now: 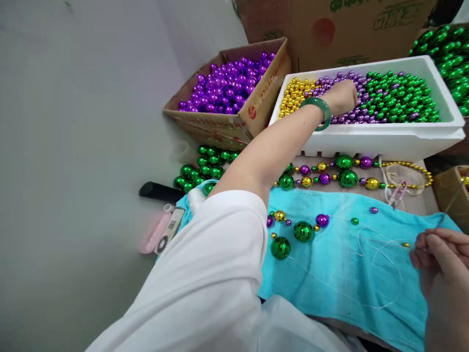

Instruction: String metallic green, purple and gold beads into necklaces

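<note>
My left hand [342, 96], with a green bangle [327, 113] at its wrist, reaches into the white foam box [370, 139]. Its curled fingers are over the small purple beads [361, 80]; the fingertips are hidden. Small gold beads [293, 98] lie left of them and green beads [399, 98] right. At the right edge, my right hand [443, 252] pinches a thin needle [449, 208]. Clear thread [397, 274] loops across the turquoise cloth [330, 278]. Large green beads [303, 231], a purple bead [322, 220] and smaller ones are strung on it.
A carton [264, 93] of bigger purple balls stands left of the foam box. Finished bead strings [346, 178] and pink snips [397, 195] lie in front of it. Green balls [205, 171] and a black-handled object [157, 192] are at left. More green beads [443, 63] fill the far right.
</note>
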